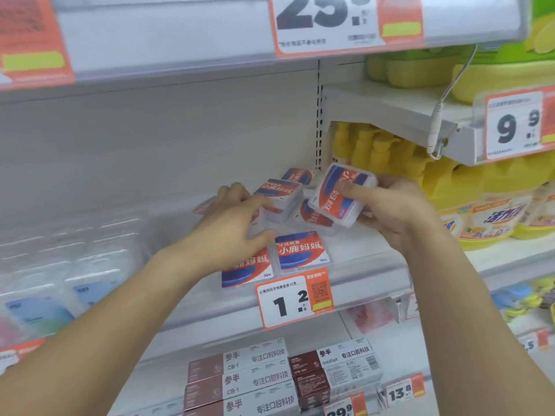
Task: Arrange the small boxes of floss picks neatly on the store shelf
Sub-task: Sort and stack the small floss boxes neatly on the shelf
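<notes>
Partly done, judging by layout: two boxes [303, 250] lying flat and label-up at the front of the shelf [369, 265], side by side behind the price tag [295, 300], the left one half hidden under the wrist. Behind these, an untidy pile [282, 199] of tilted boxes leaning on one another, yet to be squared up. Left hand [231, 226]: fingers extended and loosely spread, reaching onto the left side of the pile, fingertips touching a box, thumb lower near the shelf surface; nothing gripped. Right hand [390, 205]: grasping a single box [336, 196], raised above the shelf and tilted, label turned sideways, thumb across the face, fingers underneath. Left to do: placing the held box and straightening the pile
</notes>
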A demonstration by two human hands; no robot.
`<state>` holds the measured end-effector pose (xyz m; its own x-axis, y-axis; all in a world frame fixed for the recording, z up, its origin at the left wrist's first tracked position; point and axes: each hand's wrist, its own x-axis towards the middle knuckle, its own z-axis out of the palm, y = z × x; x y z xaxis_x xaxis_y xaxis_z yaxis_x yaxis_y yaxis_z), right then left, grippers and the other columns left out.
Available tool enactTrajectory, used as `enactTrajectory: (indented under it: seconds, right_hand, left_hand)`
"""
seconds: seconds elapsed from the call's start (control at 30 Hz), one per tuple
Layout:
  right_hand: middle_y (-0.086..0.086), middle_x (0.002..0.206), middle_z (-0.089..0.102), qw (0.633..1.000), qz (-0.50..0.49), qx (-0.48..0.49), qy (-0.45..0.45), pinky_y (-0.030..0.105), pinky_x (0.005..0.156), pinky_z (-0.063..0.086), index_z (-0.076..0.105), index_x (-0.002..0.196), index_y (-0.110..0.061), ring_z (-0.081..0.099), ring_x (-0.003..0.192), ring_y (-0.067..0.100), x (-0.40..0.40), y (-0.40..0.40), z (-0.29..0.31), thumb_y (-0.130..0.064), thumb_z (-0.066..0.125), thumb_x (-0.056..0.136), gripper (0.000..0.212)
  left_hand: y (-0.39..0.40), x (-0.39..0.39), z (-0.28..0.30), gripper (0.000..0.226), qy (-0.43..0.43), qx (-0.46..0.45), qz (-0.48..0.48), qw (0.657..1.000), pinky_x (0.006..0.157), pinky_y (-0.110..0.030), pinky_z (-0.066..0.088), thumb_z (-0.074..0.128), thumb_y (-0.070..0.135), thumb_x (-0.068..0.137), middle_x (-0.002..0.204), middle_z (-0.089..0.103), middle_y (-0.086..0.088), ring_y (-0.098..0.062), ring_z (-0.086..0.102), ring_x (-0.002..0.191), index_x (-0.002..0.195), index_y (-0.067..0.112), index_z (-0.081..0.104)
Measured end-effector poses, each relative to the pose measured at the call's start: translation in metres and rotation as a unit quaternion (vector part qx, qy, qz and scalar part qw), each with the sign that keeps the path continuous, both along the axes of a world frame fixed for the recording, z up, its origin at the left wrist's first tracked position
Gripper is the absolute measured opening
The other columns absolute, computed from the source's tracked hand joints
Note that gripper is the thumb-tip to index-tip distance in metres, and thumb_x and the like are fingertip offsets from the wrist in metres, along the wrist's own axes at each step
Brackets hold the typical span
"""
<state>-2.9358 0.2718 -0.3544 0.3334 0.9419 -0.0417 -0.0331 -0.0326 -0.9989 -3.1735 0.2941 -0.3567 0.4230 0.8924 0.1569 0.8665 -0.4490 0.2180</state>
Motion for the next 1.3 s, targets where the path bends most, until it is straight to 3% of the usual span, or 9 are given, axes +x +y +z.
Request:
enactTrajectory:
  seconds: [0.17,0.3,0.4,0.5,0.7,0.83,1.0,1.13,1.3]
  right_hand:
    - [0.006,0.101,0.076,0.995,0.083,0.011,-0.047,0.038,0.078,0.06,0.069,0.108,-0.017,0.074,0.088,0.022,-0.006,0.0,0.0,-0.026,0.079,0.081,0.03]
    - [0.006,0.102,0.074,0.965,0.156,-0.015,-0.212,0.034,0.069,0.057,0.058,0.114,-0.018,0.075,0.083,0.021,-0.013,0.003,-0.001,-0.034,0.085,0.073,0.052]
    - [0.004,0.103,0.074,0.926,0.184,0.001,-0.33,0.03,0.072,0.055,0.062,0.108,-0.02,0.072,0.084,0.016,-0.026,0.005,-0.003,-0.03,0.068,0.091,0.021]
    - [-0.004,0.112,0.072,0.87,0.193,0.043,-0.451,0.021,0.068,0.048,0.07,0.111,-0.021,0.065,0.086,0.009,-0.037,0.002,-0.001,-0.032,0.054,0.1,0.022]
    - [-0.016,0.124,0.062,0.853,0.269,-0.085,-0.44,0.031,0.097,0.049,0.055,0.134,-0.029,0.06,0.11,0.009,-0.032,-0.011,0.009,-0.056,0.087,0.055,0.089]
    - [-0.012,0.12,0.066,0.856,0.308,-0.089,-0.405,0.033,0.097,0.053,0.053,0.14,-0.029,0.062,0.111,0.01,-0.025,-0.011,0.007,-0.03,0.089,0.07,0.079]
    - [-0.017,0.113,0.068,0.87,0.311,-0.084,-0.374,0.019,0.08,0.052,0.059,0.13,-0.035,0.063,0.103,0.001,-0.02,-0.013,0.009,-0.034,0.088,0.069,0.067]
    - [-0.01,0.115,0.069,0.911,0.184,-0.014,-0.369,0.03,0.084,0.054,0.065,0.123,-0.025,0.067,0.101,0.009,-0.015,-0.007,0.008,-0.041,0.082,0.074,0.054]
    - [-0.001,0.113,0.071,0.909,0.095,0.01,-0.406,0.027,0.071,0.048,0.065,0.121,-0.017,0.065,0.098,0.016,-0.01,0.004,0.002,-0.037,0.076,0.083,0.045]
  left_hand:
    - [0.007,-0.013,-0.01,0.071,0.069,-0.127,0.035,0.989,0.102,-0.04,0.046,0.053,0.054,0.091,0.153,0.028,-0.001,-0.024,0.043,0.132,0.15,0.046,0.014]
    - [0.005,-0.017,-0.008,0.071,0.034,-0.132,0.06,0.989,0.095,-0.039,0.051,0.055,0.056,0.085,0.143,0.044,-0.004,-0.026,0.056,0.118,0.147,0.05,0.019]
    - [-0.003,-0.018,-0.011,0.067,0.019,-0.15,0.07,0.986,0.103,-0.035,0.044,0.051,0.056,0.089,0.151,0.035,-0.002,-0.027,0.047,0.13,0.146,0.053,0.016]
    - [-0.015,-0.018,-0.014,0.066,0.001,-0.116,0.097,0.988,0.103,-0.033,0.041,0.053,0.054,0.09,0.149,0.036,-0.005,-0.026,0.047,0.13,0.148,0.035,0.027]
    - [-0.029,-0.024,-0.013,0.055,-0.048,-0.105,0.098,0.989,0.088,-0.023,0.041,0.06,0.048,0.089,0.136,0.048,-0.001,-0.018,0.055,0.114,0.136,0.023,0.046]
    - [-0.024,-0.021,-0.012,0.046,-0.032,-0.084,0.119,0.989,0.085,-0.027,0.048,0.059,0.044,0.089,0.131,0.054,-0.002,-0.019,0.058,0.108,0.129,0.022,0.052]
    - [0.009,-0.012,-0.003,0.057,0.0,-0.13,0.107,0.986,0.081,-0.031,0.054,0.06,0.051,0.088,0.13,0.057,0.0,-0.02,0.063,0.106,0.135,0.022,0.046]
    - [0.026,-0.009,0.009,0.074,0.013,-0.225,0.081,0.971,0.086,-0.031,0.053,0.067,0.059,0.079,0.134,0.057,0.005,-0.017,0.062,0.11,0.141,0.029,0.04]
    - [0.042,-0.007,0.005,0.081,0.057,-0.115,0.165,0.978,0.098,-0.042,0.044,0.081,0.061,0.061,0.131,0.053,-0.004,-0.026,0.045,0.124,0.128,0.025,0.053]
